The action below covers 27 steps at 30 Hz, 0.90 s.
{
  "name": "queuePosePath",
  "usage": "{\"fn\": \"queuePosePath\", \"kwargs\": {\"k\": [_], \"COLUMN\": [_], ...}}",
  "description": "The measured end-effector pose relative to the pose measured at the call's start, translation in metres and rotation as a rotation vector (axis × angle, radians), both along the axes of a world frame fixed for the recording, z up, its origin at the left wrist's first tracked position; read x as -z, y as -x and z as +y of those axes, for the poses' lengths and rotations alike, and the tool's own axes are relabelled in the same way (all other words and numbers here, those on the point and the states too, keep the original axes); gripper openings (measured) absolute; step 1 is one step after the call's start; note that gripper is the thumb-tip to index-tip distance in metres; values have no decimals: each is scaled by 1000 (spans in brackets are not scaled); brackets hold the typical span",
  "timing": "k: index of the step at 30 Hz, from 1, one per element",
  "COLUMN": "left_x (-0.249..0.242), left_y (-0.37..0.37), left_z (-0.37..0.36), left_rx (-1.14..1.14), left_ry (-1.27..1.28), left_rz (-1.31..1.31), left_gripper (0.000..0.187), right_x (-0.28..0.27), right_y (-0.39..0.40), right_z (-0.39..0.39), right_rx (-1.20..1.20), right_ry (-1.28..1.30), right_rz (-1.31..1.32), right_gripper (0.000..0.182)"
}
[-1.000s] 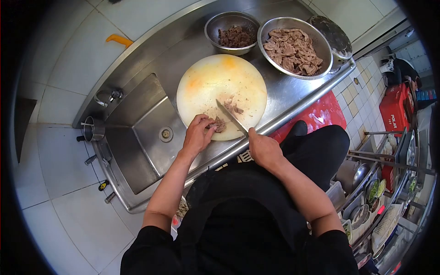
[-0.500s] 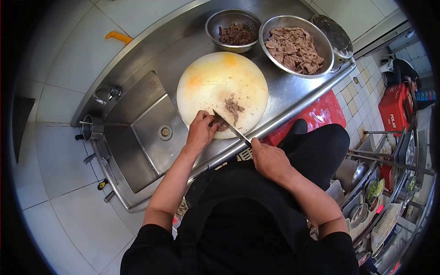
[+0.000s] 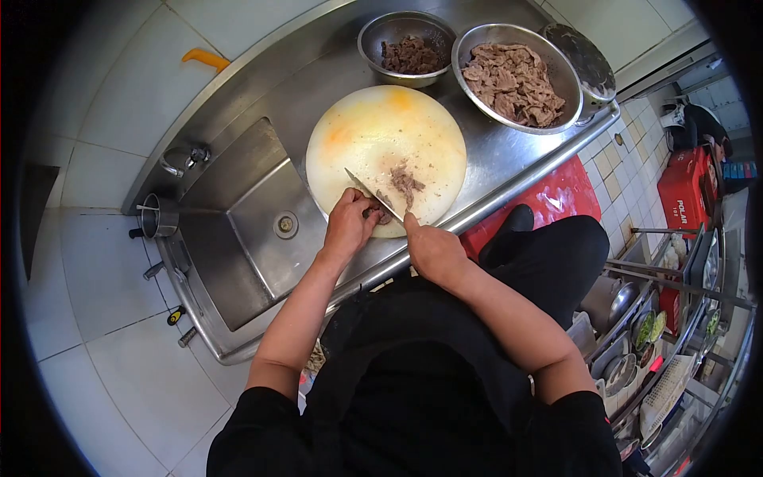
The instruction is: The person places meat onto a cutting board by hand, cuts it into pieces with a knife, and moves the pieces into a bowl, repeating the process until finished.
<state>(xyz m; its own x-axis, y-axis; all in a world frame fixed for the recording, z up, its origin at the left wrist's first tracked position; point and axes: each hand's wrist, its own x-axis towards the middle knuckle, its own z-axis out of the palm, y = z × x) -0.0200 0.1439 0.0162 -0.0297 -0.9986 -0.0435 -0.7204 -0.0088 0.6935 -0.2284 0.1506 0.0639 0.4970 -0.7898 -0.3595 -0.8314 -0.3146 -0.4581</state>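
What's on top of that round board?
On the round board are small meat scraps, plus a meat piece at the left hand, which hides part of it. The right hand holds a knife there.

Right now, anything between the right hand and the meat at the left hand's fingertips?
Only the knife: the right hand grips it, and it slants across the cutting board beside the left hand and the meat. Nothing else visible is in between; the loose scraps lie on the knife's other side from the left hand.

"POLAR" (white capitals) on the red box
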Motion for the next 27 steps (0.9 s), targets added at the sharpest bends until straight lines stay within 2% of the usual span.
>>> {"fn": "queuePosePath", "kwargs": {"k": [10, 13, 16, 19, 27], "left_x": [10, 10, 6, -1, -3], "left_y": [-16, -19, -15, -9, -8], "left_z": [24, 26, 25, 21, 19], "left_rx": [-7, -15, -52, -82, -84], "left_ry": [112, 120, 53, 19, -52], "left_rz": [122, 96, 126, -24, -32], "left_gripper": [27, 25, 25, 23, 26], "right_x": [-19, -24, -47, -59, -31], "right_y": [46, 38, 26, 21, 17], "right_z": [25, 21, 25, 31, 27], "right_rx": [81, 128, 72, 22, 3], "right_ry": [-30, -25, -40, -47, -80], "right_rz": [10, -21, -29, 17, 26], "right_gripper": [16, 16, 15, 15, 17]}}
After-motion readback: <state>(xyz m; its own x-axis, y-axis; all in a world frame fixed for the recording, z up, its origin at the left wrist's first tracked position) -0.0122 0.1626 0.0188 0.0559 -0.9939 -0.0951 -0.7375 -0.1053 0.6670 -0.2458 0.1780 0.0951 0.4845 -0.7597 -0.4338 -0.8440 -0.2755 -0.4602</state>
